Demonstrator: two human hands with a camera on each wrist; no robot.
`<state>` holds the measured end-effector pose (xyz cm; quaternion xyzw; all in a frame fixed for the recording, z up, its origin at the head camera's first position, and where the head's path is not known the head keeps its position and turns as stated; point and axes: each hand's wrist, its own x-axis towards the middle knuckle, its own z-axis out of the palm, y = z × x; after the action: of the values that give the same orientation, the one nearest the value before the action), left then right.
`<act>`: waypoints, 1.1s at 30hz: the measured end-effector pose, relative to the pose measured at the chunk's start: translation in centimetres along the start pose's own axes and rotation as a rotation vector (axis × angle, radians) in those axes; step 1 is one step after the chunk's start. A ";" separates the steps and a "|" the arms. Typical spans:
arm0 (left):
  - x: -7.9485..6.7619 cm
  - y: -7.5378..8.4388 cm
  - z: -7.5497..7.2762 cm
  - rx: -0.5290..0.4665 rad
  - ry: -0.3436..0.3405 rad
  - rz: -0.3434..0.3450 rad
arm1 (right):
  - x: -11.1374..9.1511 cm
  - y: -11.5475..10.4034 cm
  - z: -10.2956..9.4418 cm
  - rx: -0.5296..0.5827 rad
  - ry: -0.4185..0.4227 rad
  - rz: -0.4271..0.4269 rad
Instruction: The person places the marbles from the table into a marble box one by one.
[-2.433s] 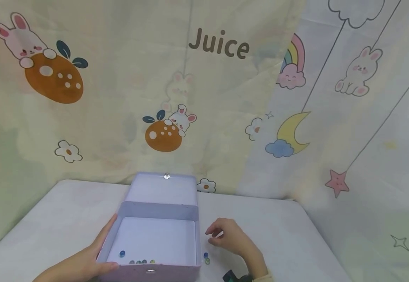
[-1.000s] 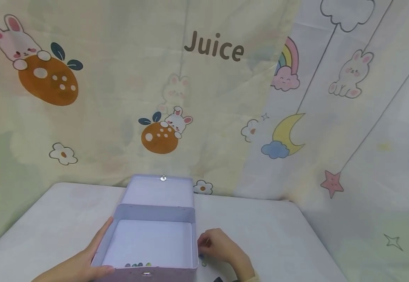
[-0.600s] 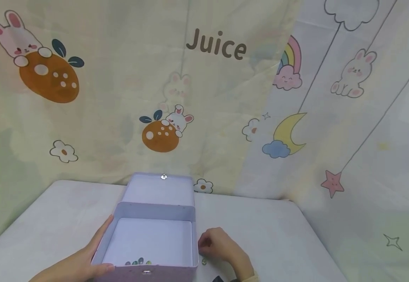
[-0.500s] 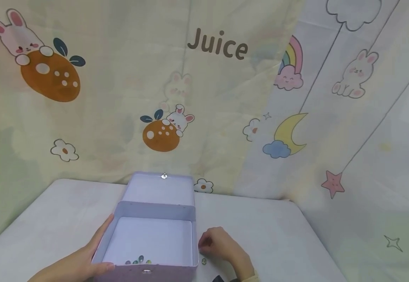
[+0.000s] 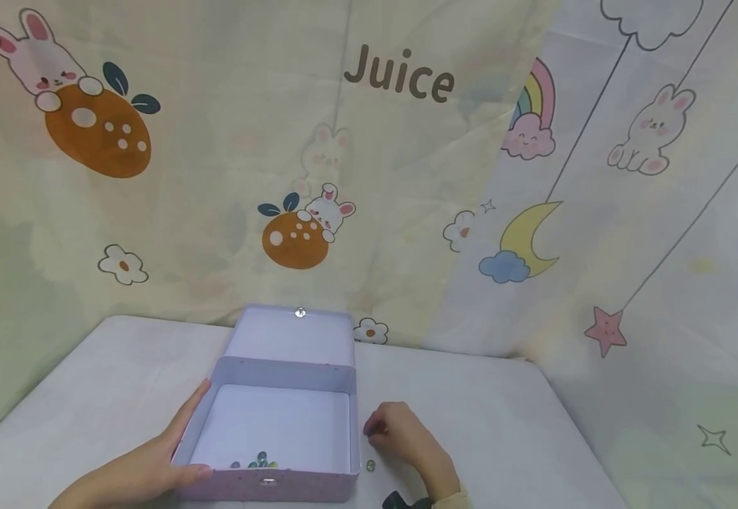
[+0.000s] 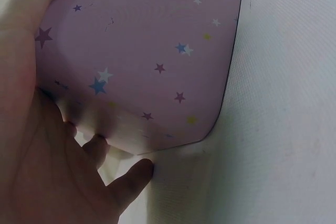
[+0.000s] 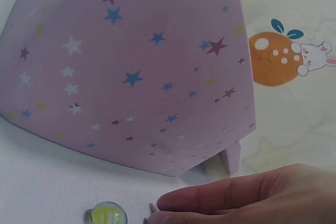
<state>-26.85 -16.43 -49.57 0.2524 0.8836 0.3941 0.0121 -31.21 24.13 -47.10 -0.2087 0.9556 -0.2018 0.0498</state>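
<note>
A lilac metal box [image 5: 280, 488] with a raised lid stands on the table, its pink-purple outer wall [image 7: 136, 77] printed with stars. My left hand [image 5: 133, 463] holds its near left corner, thumb over the front edge and fingers along the side; in the left wrist view the fingers [image 6: 131, 184] reach around the box's lower edge. Several glass marbles [image 5: 262, 457] lie inside, against the front wall. Just right of the box, my right hand [image 5: 403, 435] pinches a small dark marble, mostly hidden by the fingertips. A yellow-green marble [image 5: 371, 466] rests on the table below it.
The opened lid [image 5: 289, 336] leans back behind the box, near a printed cloth backdrop [image 5: 394, 233]. White cloth covers the table [image 5: 471, 403]. A dark wrist device [image 5: 401, 500] sits at the right wrist.
My right hand has come down beside the box, and the blue marble on the table there is no longer visible. Marbles in the box have shifted along the front wall. My left hand stays put.
</note>
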 end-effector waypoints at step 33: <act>0.1 0.2 0.7 0.048 0.036 0.052 | -0.4 -1.8 -4.7 0.037 0.095 -0.006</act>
<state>-26.66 -15.82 -49.91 0.2685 0.8859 0.3777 -0.0201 -31.01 24.51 -42.02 -0.2009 0.9524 -0.2292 0.0075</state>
